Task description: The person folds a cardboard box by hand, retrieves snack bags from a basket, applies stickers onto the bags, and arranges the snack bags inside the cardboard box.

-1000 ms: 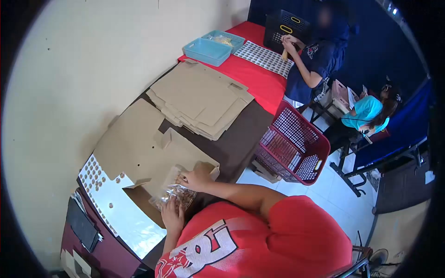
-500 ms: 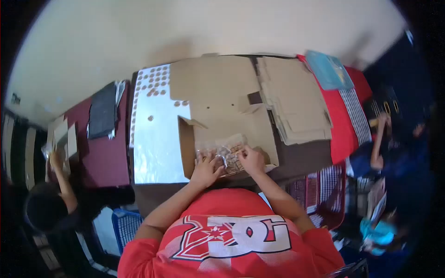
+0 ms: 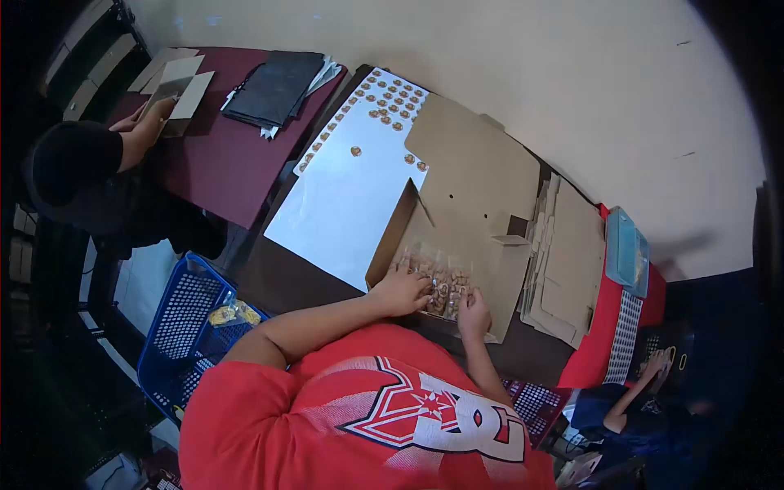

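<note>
An open cardboard box (image 3: pixel 465 237) lies on the dark table, its lid folded back toward the wall. Clear plastic packets of small brown items (image 3: pixel 441 282) lie inside along its near edge. My left hand (image 3: pixel 400 291) rests on the left end of these packets, fingers spread. At their right end my right hand (image 3: pixel 473 314) has its fingers pinched together at a packet's edge. Beside the box is a white sheet (image 3: pixel 335 204) with rows of round brown stickers.
Flat cardboard pieces (image 3: pixel 572 253) are stacked to the right, before blue trays (image 3: pixel 625 253) on red cloth. A blue basket (image 3: pixel 184 318) stands lower left. Black folders (image 3: pixel 273 90) lie on the maroon table (image 3: pixel 220 171), where a person handles a box. Another person sits far right.
The view has swung left, bringing the maroon table and blue basket further in. My left hand stays on the packets, and my right hand is now at their right end.
</note>
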A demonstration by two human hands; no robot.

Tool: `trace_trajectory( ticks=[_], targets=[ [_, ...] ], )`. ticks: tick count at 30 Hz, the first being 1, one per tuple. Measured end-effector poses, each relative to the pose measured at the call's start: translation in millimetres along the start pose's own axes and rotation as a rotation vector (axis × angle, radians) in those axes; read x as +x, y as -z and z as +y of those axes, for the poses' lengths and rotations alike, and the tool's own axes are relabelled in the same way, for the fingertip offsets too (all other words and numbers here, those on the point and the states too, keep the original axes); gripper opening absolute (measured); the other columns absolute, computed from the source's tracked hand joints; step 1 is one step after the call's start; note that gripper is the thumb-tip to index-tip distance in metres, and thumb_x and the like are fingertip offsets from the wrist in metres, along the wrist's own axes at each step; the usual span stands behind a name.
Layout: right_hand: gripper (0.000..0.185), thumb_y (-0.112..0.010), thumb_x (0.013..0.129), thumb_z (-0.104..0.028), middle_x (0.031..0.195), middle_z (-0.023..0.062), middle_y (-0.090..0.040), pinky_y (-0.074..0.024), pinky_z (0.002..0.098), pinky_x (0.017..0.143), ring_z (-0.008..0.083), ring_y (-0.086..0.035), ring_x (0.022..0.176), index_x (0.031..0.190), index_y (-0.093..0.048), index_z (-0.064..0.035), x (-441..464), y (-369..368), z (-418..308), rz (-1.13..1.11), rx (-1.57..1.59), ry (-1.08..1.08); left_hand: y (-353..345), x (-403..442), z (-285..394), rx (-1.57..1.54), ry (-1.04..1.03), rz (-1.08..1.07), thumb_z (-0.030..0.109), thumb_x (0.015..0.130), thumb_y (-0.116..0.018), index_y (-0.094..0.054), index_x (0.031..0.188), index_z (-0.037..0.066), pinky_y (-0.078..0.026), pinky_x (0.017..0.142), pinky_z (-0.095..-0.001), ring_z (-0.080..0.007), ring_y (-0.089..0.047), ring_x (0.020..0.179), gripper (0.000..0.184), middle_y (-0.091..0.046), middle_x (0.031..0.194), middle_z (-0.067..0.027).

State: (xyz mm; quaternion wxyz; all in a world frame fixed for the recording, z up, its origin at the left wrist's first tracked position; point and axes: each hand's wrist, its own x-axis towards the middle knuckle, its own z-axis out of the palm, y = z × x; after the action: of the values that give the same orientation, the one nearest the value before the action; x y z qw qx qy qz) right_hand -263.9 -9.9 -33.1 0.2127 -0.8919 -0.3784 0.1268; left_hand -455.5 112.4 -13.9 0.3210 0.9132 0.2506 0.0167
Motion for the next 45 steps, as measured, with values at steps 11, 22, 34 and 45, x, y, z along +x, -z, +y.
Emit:
trace_trajectory(
  ticks=[11, 22, 34, 45],
  targets=[
    [0.047, -0.067, 0.077, -0.023, 0.124, 0.0191, -0.048, -0.0348, 0.0442, 0.100, 0.0368, -0.044, 0.116, 0.117, -0.051, -0.0026, -2, 0, 3, 0.074, -0.164, 0.123, -15, -3, -2, 0.021, -0.004, 0.119, 0.038, 0.088, -0.053, -0.052, 0.129, 0.011, -0.030, 0.103, -0.0585, -0.0451, -0.031, 0.132, 0.049, -0.051, 0.131, -0.0156],
    [0.056, -0.067, 0.076, -0.032, 0.114, 0.0235, -0.057, -0.0469, 0.0451, 0.088, 0.0373, -0.055, 0.107, 0.121, -0.052, -0.0037, -12, 21, -3, -0.303, -0.222, -0.001, -13, -6, 16, 0.235, 0.187, 0.093, 0.047, 0.088, -0.047, -0.046, 0.135, 0.009, -0.025, 0.104, -0.0597, -0.0371, -0.045, 0.125, 0.061, -0.054, 0.128, -0.0193],
    [0.056, -0.064, 0.080, -0.031, 0.136, 0.0153, -0.041, -0.0417, 0.0458, 0.099, 0.0328, -0.045, 0.122, 0.129, -0.045, -0.0119, -35, 27, 6, -0.090, 0.039, 0.051, -15, -8, 21, 0.150, -0.044, -0.074, 0.035, 0.089, -0.052, -0.045, 0.137, 0.014, -0.020, 0.111, -0.0528, -0.0414, -0.026, 0.136, 0.054, -0.033, 0.147, -0.0173],
    [0.038, -0.054, 0.095, -0.026, 0.118, 0.0059, -0.056, -0.0492, 0.0324, 0.079, 0.0138, -0.058, 0.096, 0.127, -0.043, -0.0104, 25, 109, 114, -0.099, 1.294, -0.101, -20, 25, 68, -0.051, -0.101, 0.208, 0.017, 0.083, -0.060, -0.061, 0.114, 0.008, -0.032, 0.100, -0.0503, -0.0354, -0.051, 0.114, 0.032, -0.058, 0.122, -0.0142]
  ],
)
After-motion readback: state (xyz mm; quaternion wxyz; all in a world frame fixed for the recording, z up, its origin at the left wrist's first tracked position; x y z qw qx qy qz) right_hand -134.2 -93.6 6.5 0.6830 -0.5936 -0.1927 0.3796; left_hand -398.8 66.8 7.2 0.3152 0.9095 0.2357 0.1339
